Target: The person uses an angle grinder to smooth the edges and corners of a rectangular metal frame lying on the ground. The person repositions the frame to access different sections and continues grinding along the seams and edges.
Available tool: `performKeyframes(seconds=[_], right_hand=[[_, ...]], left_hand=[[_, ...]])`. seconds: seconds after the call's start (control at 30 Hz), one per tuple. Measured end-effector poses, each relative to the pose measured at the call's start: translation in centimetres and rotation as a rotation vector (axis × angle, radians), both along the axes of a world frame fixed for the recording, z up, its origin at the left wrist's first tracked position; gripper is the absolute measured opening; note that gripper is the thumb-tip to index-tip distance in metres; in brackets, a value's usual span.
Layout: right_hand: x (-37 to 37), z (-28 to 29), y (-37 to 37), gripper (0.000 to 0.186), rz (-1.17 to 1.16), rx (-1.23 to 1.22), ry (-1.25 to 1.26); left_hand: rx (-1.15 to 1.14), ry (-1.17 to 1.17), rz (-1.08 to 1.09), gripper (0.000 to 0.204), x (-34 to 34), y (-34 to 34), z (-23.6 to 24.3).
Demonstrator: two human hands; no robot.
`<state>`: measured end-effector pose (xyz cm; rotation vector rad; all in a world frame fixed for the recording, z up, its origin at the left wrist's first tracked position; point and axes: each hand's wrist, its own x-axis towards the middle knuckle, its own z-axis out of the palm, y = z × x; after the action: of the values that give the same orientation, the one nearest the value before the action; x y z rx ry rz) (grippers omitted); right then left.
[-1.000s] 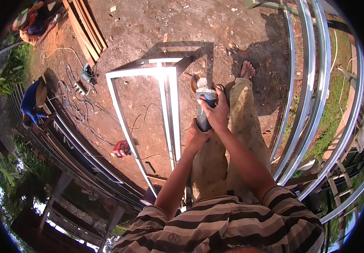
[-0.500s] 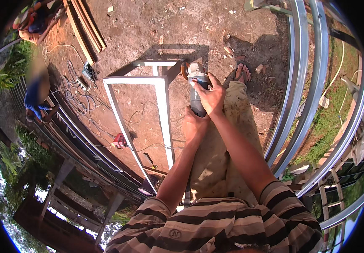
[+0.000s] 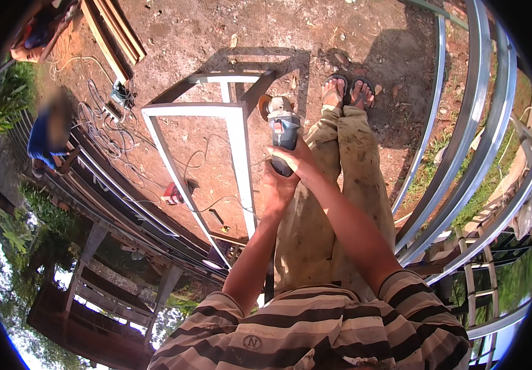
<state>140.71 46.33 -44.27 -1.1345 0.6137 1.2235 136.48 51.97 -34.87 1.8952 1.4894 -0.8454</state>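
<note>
An angle grinder point(image 3: 284, 128) with a dark grey body and an orange-brown disc points away from me, its disc beside the far right corner of a silvery metal frame point(image 3: 239, 154). Whether the disc touches the frame I cannot tell. My left hand point(image 3: 277, 186) is wrapped round the rear end of the grinder. Just ahead of it, my right hand point(image 3: 298, 160) closes on the rear part of the body from the right. The frame is made of square tubes and stands on the ground to the left of my legs.
Long metal channels point(image 3: 472, 123) curve along the right. A red power tool point(image 3: 172, 193) lies on the dirt behind the frame, with tangled cables point(image 3: 102, 120) farther left. Wooden planks point(image 3: 109, 43) lie at the far left. A person in blue point(image 3: 50, 135) crouches at the left; another point(image 3: 41, 31) is beyond.
My right hand has slid back along the grinder from its front half toward its rear. My left foot has come into sight beside the right one, and the view has shifted slightly.
</note>
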Motion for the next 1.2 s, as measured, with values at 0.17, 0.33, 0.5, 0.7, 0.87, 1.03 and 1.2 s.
performKeyframes(seconds=[0.17,0.33,0.5,0.7,0.87,1.03,1.2], right_hand=[[-1.2,1.4,1.7,0.071,0.261,-0.167,-0.083],[1.4,3.6,3.4,0.073,0.228,-0.492,-0.716],[4.0,1.8,3.4,0.064,0.219,-0.441,-0.884],[6.1,1.6,4.1,0.054,0.221,-0.519,-0.845],[7.5,1.6,5.0,0.057,0.293,-0.532,-0.877],[7.9,1.5,4.5,0.06,0.394,-0.495,-0.9],[8.7,1.9,3.3,0.059,0.404,-0.495,-0.928]], left_hand=[[0.02,-0.04,0.052,0.063,-1.7,1.0,1.8],[0.04,-0.025,0.077,0.065,-1.4,1.4,1.3],[0.048,-0.06,0.118,0.071,-0.1,0.9,0.6],[0.04,-0.053,0.126,0.07,2.3,0.7,0.6],[0.027,-0.016,0.163,0.071,4.0,1.1,1.7],[0.028,-0.08,0.225,0.071,4.2,0.5,0.7],[0.021,-0.022,0.125,0.074,4.9,0.4,1.2]])
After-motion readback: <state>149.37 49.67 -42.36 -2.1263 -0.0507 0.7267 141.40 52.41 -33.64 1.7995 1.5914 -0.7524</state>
